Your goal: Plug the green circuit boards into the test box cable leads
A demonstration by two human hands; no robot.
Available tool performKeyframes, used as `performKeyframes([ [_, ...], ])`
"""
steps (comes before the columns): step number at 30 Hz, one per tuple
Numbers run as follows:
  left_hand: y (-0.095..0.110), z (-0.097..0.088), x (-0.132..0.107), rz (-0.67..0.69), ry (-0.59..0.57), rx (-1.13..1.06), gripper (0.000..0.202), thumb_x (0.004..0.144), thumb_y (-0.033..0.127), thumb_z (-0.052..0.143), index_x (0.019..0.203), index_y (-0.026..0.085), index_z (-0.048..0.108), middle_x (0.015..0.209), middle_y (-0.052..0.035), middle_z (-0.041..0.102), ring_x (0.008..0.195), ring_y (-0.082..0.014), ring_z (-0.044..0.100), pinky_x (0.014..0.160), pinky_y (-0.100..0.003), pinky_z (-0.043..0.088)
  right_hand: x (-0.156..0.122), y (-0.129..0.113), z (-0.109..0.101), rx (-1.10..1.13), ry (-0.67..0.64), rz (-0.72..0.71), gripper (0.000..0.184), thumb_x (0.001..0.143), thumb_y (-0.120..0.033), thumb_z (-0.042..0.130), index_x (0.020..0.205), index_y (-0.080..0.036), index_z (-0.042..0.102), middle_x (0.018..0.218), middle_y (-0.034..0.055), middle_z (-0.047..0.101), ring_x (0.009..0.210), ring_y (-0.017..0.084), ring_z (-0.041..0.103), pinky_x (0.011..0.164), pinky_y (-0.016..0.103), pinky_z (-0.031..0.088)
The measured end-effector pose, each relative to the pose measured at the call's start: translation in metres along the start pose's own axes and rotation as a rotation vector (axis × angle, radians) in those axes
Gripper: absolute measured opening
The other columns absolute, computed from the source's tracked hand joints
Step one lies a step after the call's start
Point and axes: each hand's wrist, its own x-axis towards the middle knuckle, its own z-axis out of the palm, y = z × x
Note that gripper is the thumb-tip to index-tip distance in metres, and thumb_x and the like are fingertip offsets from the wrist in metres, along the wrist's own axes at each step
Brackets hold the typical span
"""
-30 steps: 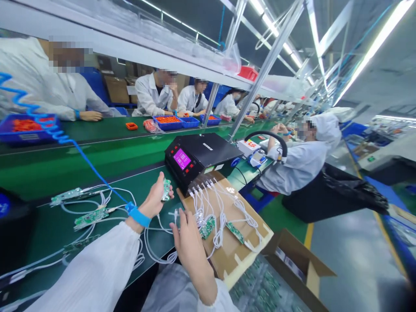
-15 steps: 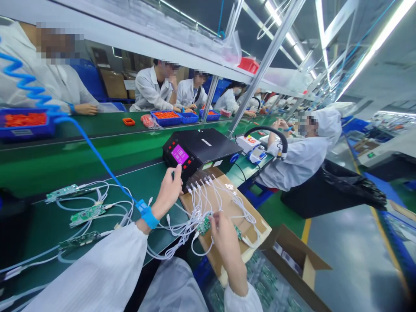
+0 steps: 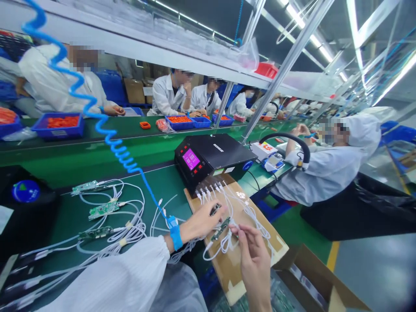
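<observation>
My left hand (image 3: 204, 222), with a blue wrist strap (image 3: 175, 234) on it, is over the brown cardboard (image 3: 232, 288). Its fingers are curled round a small dark piece that I cannot make out clearly. Just below them is a green circuit board (image 3: 220, 230) with a white cable at its lower end. My right hand (image 3: 255, 251) pinches a white cable (image 3: 234, 229) near the upper end of that board. A black test box (image 3: 217, 154) with a lit pink screen stands behind, several white plugs (image 3: 208, 193) in its front side.
To the left, several circuit boards (image 3: 104, 209) with coiled white cables lie on the green bench (image 3: 156, 182). A blue coiled cord (image 3: 110, 138) runs to my wrist strap. An open carton (image 3: 312, 273) stands at lower right. Co-workers (image 3: 325, 164) sit nearby; blue bins (image 3: 58, 125) stand across.
My left hand has left the test box's screen side and come down to the circuit board. My right hand has shifted rightward, now pinching at the cable. The view has turned left.
</observation>
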Motion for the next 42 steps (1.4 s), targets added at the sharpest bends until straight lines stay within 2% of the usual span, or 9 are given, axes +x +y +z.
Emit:
performKeyframes([
  [4, -0.005, 0.017, 0.000, 0.021, -0.027, -0.067, 0.052, 0.101, 0.067, 0.040, 0.091, 0.022, 0.063, 0.084, -0.0016, 0.066, 0.080, -0.0169, 0.059, 0.077, -0.027, 0.044, 0.002, 0.012, -0.002, 0.055, -0.020, 0.019, 0.041, 0.085, -0.053, 0.076, 0.105, -0.020, 0.065, 0.103, 0.0110, 0.078, 0.094, 0.024, 0.076, 0.092, 0.039, 0.061],
  [7, -0.007, 0.025, 0.001, -0.009, -0.059, -0.131, 0.054, 0.097, 0.073, 0.045, 0.093, 0.022, 0.061, 0.079, -0.0010, 0.065, 0.076, -0.0166, 0.059, 0.076, -0.027, 0.045, 0.005, 0.018, -0.004, 0.098, -0.020, 0.033, 0.040, 0.082, -0.051, 0.078, 0.103, -0.021, 0.062, 0.100, 0.0091, 0.077, 0.091, 0.023, 0.075, 0.090, 0.037, 0.061],
  [12, -0.011, 0.024, 0.000, -0.039, -0.099, -0.135, 0.051, 0.091, 0.073, 0.056, 0.098, 0.022, 0.061, 0.073, 0.0021, 0.062, 0.067, -0.0150, 0.056, 0.066, -0.026, 0.043, 0.006, 0.017, -0.001, 0.054, -0.035, 0.089, 0.053, 0.082, -0.063, 0.075, 0.108, -0.019, 0.063, 0.081, 0.0034, 0.070, 0.071, 0.019, 0.067, 0.069, 0.030, 0.058],
  [17, -0.009, 0.025, -0.007, -0.004, 0.022, -0.058, 0.050, 0.093, 0.071, 0.054, 0.096, 0.023, 0.064, 0.073, 0.0014, 0.063, 0.069, -0.0159, 0.056, 0.068, -0.027, 0.043, 0.004, 0.010, 0.013, -0.004, -0.165, 0.056, 0.052, 0.088, -0.071, 0.063, 0.071, -0.022, 0.055, 0.061, -0.0029, 0.048, 0.056, 0.014, 0.046, 0.052, 0.026, 0.044],
  [20, -0.009, 0.030, -0.008, 0.006, 0.081, -0.100, 0.052, 0.091, 0.074, 0.054, 0.093, 0.023, 0.062, 0.067, 0.0015, 0.061, 0.063, -0.0164, 0.058, 0.064, -0.027, 0.044, 0.004, 0.003, 0.019, -0.025, -0.157, -0.001, 0.054, 0.091, -0.070, 0.058, 0.066, -0.023, 0.049, 0.062, -0.0022, 0.046, 0.057, 0.014, 0.045, 0.053, 0.026, 0.043],
  [23, -0.009, 0.033, -0.002, -0.075, 0.023, -0.289, 0.057, 0.087, 0.081, 0.053, 0.094, 0.025, 0.055, 0.054, 0.0039, 0.056, 0.046, -0.0161, 0.056, 0.049, -0.026, 0.040, 0.004, -0.003, 0.019, -0.051, -0.210, -0.071, 0.053, 0.095, -0.067, 0.055, 0.065, -0.023, 0.050, 0.063, -0.0015, 0.047, 0.059, 0.014, 0.046, 0.057, 0.026, 0.045],
  [29, -0.003, 0.026, 0.013, -0.216, 0.279, -0.557, 0.067, 0.078, 0.090, 0.054, 0.093, 0.025, 0.047, 0.059, 0.0060, 0.051, 0.045, -0.0120, 0.050, 0.040, -0.021, 0.039, -0.006, -0.001, 0.018, -0.158, -0.424, -0.152, 0.049, 0.101, -0.060, 0.047, 0.070, -0.022, 0.052, 0.068, -0.0002, 0.050, 0.064, 0.015, 0.049, 0.061, 0.025, 0.046],
  [34, 0.003, 0.027, 0.009, -0.186, 0.316, -0.654, 0.072, 0.075, 0.092, 0.055, 0.098, 0.025, 0.050, 0.062, 0.0058, 0.051, 0.045, -0.0120, 0.052, 0.040, -0.021, 0.043, -0.012, 0.011, 0.025, -0.360, -0.386, -0.114, 0.049, 0.096, -0.063, 0.056, 0.068, -0.023, 0.048, 0.058, -0.0040, 0.043, 0.056, 0.014, 0.041, 0.053, 0.023, 0.040],
  [42, 0.005, 0.020, 0.011, -0.162, 0.480, -0.836, 0.071, 0.074, 0.091, 0.059, 0.095, 0.025, 0.047, 0.062, 0.0070, 0.051, 0.043, -0.0095, 0.050, 0.039, -0.020, 0.039, -0.011, 0.012, 0.029, -0.411, -0.421, -0.274, 0.046, 0.101, -0.061, 0.045, 0.082, -0.024, 0.065, 0.069, 0.0051, 0.067, 0.061, 0.020, 0.062, 0.058, 0.026, 0.050],
])
